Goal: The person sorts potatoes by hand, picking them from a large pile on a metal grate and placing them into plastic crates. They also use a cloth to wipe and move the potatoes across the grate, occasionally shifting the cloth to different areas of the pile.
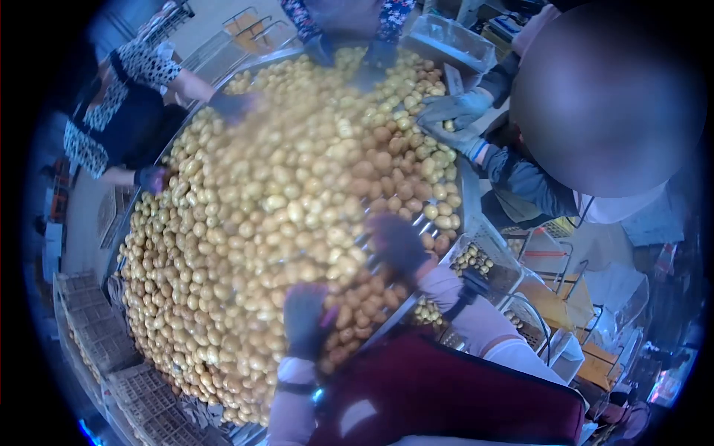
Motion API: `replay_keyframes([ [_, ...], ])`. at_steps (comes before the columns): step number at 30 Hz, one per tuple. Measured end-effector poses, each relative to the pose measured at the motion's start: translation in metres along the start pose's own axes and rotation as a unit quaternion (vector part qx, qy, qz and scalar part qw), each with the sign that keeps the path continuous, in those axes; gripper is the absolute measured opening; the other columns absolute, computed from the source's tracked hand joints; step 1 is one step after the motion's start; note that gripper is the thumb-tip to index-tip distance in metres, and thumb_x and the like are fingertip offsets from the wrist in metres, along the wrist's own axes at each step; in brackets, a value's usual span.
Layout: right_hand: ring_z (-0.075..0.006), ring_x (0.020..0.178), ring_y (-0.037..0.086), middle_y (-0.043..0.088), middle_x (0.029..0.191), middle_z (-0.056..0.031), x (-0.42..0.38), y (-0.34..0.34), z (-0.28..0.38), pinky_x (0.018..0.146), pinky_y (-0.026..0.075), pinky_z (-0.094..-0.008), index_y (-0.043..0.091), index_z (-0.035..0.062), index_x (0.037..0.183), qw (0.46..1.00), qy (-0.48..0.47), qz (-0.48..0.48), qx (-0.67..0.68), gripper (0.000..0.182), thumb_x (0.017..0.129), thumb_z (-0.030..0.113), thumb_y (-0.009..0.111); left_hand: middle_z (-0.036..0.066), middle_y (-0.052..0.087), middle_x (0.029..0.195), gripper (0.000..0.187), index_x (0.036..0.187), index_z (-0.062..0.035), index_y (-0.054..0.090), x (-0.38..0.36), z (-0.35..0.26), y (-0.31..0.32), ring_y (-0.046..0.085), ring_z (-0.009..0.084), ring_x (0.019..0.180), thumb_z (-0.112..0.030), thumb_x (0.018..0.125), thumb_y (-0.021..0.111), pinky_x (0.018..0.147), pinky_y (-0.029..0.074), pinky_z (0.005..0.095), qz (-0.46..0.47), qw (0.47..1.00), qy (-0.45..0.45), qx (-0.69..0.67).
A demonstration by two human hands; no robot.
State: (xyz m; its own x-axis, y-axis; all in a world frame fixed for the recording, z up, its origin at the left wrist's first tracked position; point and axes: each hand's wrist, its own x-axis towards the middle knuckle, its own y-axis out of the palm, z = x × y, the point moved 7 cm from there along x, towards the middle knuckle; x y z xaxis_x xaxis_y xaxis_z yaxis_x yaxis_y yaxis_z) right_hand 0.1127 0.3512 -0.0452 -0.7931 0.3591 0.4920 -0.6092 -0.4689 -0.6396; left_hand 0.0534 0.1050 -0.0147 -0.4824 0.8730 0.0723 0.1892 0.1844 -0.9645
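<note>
A wide heap of small, oval, yellow-brown produce [223, 215], which looks like small potatoes, fills a large round table. My left hand [303, 316], in a dark glove with pinkish fingers, rests on the near part of the heap, its fingers stretched out over the pieces. To the right of it, my right hand [400, 244], also gloved, is over browner pieces [364, 308] beside a partly bare, slotted metal surface [428, 219]. Motion blur smears the right fingers, and I cannot make out anything held in them.
Across the table are a co-worker's gloved hands [372, 65]; others reach in at the left [232, 105] and right [454, 111]. Plastic crates [89, 312] stand at lower left. A crate with produce [474, 260] and several baskets are near my right arm.
</note>
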Motion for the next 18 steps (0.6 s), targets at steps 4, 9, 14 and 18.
replay_keyframes([
  [4, -0.0307, 0.087, 0.067, 0.065, 0.104, -0.0133, 0.008, 0.077, -0.01, 0.069, 0.051, -0.0477, 0.065, 0.0131, 0.114, 0.973, 0.107, 0.141, -0.151, 0.024, 0.093, 0.017, 0.055, 0.013, 0.061, 0.122, 0.048, 0.125, -0.009, 0.062, -0.005, 0.0, 0.003, 0.054, 0.0363, 0.12, -0.038, 0.087, 0.068, 0.109, 0.036, 0.0521, -0.028, 1.0, 0.001, 0.007],
  [9, -0.0299, 0.092, 0.067, 0.066, 0.101, -0.0174, 0.004, 0.072, -0.025, 0.073, 0.053, -0.0451, 0.063, 0.0135, 0.121, 0.981, 0.098, 0.155, -0.062, 0.03, 0.094, 0.025, 0.058, 0.012, 0.063, 0.123, 0.049, 0.125, -0.0104, 0.064, -0.006, -0.004, 0.001, 0.054, 0.0372, 0.123, -0.035, 0.083, 0.073, 0.11, 0.035, 0.0538, -0.025, 1.0, -0.017, -0.009],
  [14, -0.0241, 0.105, 0.063, 0.067, 0.117, -0.0119, -0.026, -0.004, -0.01, 0.092, 0.05, -0.0353, 0.057, 0.0055, 0.131, 0.867, 0.301, 0.075, 0.39, 0.042, 0.098, 0.031, 0.06, 0.012, 0.063, 0.123, 0.048, 0.124, -0.0095, 0.063, -0.01, -0.007, -0.001, 0.053, 0.0366, 0.122, -0.033, 0.083, 0.073, 0.111, 0.034, 0.054, -0.057, 0.998, 0.003, -0.011],
  [18, -0.0219, 0.11, 0.061, 0.063, 0.127, -0.0098, -0.098, -0.058, -0.013, 0.093, 0.051, -0.0351, 0.055, 0.0019, 0.134, 0.603, 0.348, -0.082, 0.713, 0.037, 0.1, 0.016, 0.053, 0.011, 0.062, 0.124, 0.048, 0.125, -0.0093, 0.061, -0.011, -0.008, 0.003, 0.052, 0.0355, 0.124, -0.029, 0.083, 0.073, 0.113, 0.032, 0.0535, -0.051, 0.998, 0.023, 0.016],
])
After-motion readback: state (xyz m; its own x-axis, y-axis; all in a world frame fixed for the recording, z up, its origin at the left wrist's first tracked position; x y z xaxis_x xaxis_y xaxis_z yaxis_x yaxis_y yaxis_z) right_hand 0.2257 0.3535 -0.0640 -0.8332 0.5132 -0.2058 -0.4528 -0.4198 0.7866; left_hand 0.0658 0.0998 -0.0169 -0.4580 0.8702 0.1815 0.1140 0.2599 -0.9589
